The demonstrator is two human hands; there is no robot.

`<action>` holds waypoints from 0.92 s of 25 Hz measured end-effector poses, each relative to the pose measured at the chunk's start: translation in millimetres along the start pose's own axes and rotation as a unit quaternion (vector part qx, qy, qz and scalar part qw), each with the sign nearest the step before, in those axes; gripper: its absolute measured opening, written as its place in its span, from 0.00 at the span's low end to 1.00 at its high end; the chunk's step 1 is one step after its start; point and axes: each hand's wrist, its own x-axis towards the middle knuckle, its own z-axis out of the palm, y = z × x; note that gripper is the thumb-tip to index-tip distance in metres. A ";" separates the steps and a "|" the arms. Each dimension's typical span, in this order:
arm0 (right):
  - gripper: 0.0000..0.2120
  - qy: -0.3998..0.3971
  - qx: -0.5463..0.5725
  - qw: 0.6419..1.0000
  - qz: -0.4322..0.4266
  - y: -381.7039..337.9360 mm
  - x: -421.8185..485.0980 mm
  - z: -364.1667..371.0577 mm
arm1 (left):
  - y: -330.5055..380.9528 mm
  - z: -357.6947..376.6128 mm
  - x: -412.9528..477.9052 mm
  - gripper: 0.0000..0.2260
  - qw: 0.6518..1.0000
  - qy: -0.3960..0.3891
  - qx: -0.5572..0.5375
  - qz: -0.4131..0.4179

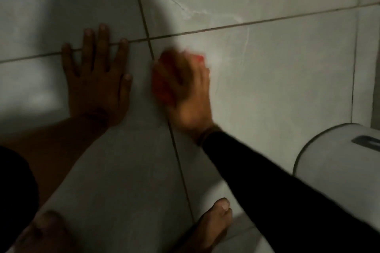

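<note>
While the flat left hand braces beside it, the right hand gripping the red scrubber should press evenly along the grout.

- A bathroom is showing here: pale glazed tiles with dark grout lines are covering the surfaces.
- A white toilet tank with a flush button is standing at the right.

Left hand: palm flat, 5 fingers straight and spread, holding nothing.
Left forearm: bare, running down-left from the left hand.
Right hand: just right of the left hand, not touching it; motion-blurred, fingers curled round a red object.
Right arm: black sleeve to the wrist, stretching down-right from the right hand.
</note>
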 end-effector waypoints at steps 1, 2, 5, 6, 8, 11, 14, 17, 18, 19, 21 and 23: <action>0.28 -0.045 0.020 0.999 -0.020 -13.2 -40.6 -1.1 | 0.9 -1.6 -0.7 0.32 1.000 -0.003 -0.007 -0.003; 0.27 -0.081 0.035 0.996 -0.022 -20.5 -76.3 -7.2 | 3.4 -4.8 -1.4 0.31 1.000 -0.003 -0.008 -0.004; 0.22 -0.090 0.150 0.983 0.057 -23.5 -137.8 -35.7 | 15.5 -28.7 -1.1 0.30 0.998 -0.056 0.018 -0.009; 0.19 -0.068 0.254 0.950 0.166 -26.3 -146.7 -53.0 | 25.5 -45.7 -3.7 0.30 0.994 -0.102 0.018 -0.024; 0.12 -0.006 0.472 0.768 0.432 -39.2 -150.6 -103.9 | 59.0 -86.2 -10.8 0.30 0.973 -0.219 -0.013 -0.068; 0.11 0.050 0.622 0.544 0.561 -53.9 -164.4 -197.3 | 152.6 -175.3 -35.7 0.25 0.846 -0.436 -0.271 -0.146; 0.24 0.143 0.679 0.425 0.581 -64.1 -186.2 -295.7 | 247.7 -273.0 -78.5 0.21 0.663 -0.520 -0.460 -0.279; 0.25 0.233 0.694 0.387 0.560 -50.3 -230.6 -379.0 | 329.1 -350.8 -97.9 0.07 0.674 -0.517 -0.487 -0.204; 0.24 0.265 0.684 0.388 0.558 -42.4 -246.7 -402.8 | 353.8 -369.3 -97.3 0.06 0.692 -0.515 -0.478 -0.166; 0.22 0.294 0.668 0.392 0.561 -31.9 -262.7 -422.5 | 379.0 -383.5 -95.0 0.08 0.712 -0.518 -0.459 -0.122; 0.16 0.338 0.631 0.398 0.573 -9.1 -288.2 -449.9 | 423.6 -396.0 -92.8 0.11 0.730 -0.533 -0.425 -0.047; 0.12 0.379 0.597 0.381 0.596 28.6 -329.2 -468.8 | 493.9 -396.2 -99.9 0.14 0.785 -0.515 -0.334 0.080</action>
